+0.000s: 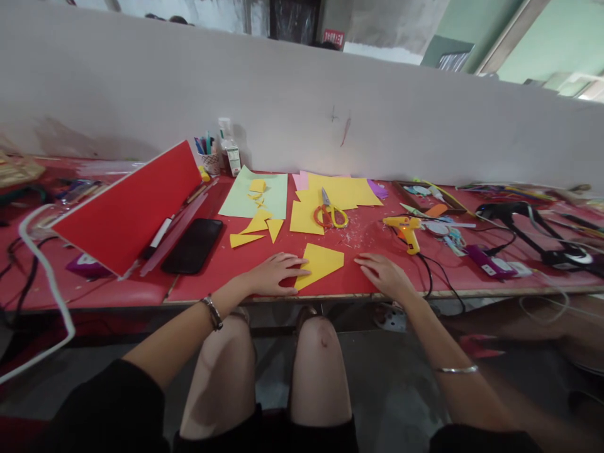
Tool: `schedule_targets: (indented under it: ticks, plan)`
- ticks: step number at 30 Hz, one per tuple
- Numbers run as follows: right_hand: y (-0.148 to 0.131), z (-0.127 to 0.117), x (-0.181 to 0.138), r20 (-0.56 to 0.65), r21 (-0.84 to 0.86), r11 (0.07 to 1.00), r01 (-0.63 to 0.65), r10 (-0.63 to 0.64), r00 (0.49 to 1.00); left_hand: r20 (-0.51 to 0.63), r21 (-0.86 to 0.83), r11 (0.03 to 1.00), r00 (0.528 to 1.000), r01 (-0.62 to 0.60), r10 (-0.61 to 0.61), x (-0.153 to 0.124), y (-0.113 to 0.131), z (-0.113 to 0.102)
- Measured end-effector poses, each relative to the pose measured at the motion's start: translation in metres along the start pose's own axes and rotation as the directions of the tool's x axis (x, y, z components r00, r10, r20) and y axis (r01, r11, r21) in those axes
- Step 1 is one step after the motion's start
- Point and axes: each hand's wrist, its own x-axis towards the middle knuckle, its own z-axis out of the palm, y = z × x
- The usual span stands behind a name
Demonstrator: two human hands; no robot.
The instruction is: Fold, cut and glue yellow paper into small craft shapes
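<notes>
A cut piece of yellow paper (321,264) lies flat on the red tabletop near its front edge. The fingers of my left hand (278,274) stretch over its left side and rest on it, not gripping. My right hand (383,274) lies on the table to the right of the paper, apart from it, fingers extended and holding nothing. Beyond the piece, scissors (332,212) with red and yellow handles sit on larger yellow sheets (306,219). Several yellow offcuts (257,221) are scattered to the left, some on a pale green sheet (227,202).
To the right are a yellow glue gun (406,231) and a purple box (491,262) with cables. On the left stand a tilted red board (134,204), a black phone (192,246), a pen cup (210,162) and a bottle (231,154). A grey partition (283,94) rises behind.
</notes>
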Motion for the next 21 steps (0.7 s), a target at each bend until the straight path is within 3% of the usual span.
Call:
schedule_targets:
  ticks: [5,8,12,15,19,21]
  plan:
    - [-0.015,-0.006,0.009,-0.057,0.059,0.993,0.105,-0.101,0.993,0.038,0.012,0.997,0.996,0.08,-0.08,-0.002,0.003,-0.011]
    - [-0.034,-0.001,0.011,0.082,0.075,0.982,0.175,-0.181,0.98,0.018,0.074,0.992,0.995,0.1,-0.102,-0.007,-0.003,-0.018]
    - [-0.052,0.004,0.015,0.219,-0.039,0.987,0.158,-0.146,0.965,-0.062,0.175,0.966,0.981,0.19,-0.182,-0.014,-0.007,-0.02]
    - [-0.066,0.004,0.021,0.242,-0.112,0.982,0.153,-0.122,0.963,-0.139,0.157,0.965,0.972,0.211,-0.19,-0.01,0.007,-0.014]
    - [-0.083,0.011,0.024,0.259,-0.057,0.987,0.15,-0.13,0.957,-0.226,0.105,0.975,0.96,0.195,-0.167,0.009,0.04,0.0]
    - [-0.085,0.014,0.023,0.233,-0.031,0.99,0.141,-0.13,0.964,-0.215,0.091,0.976,0.961,0.197,-0.174,0.017,0.051,0.007]
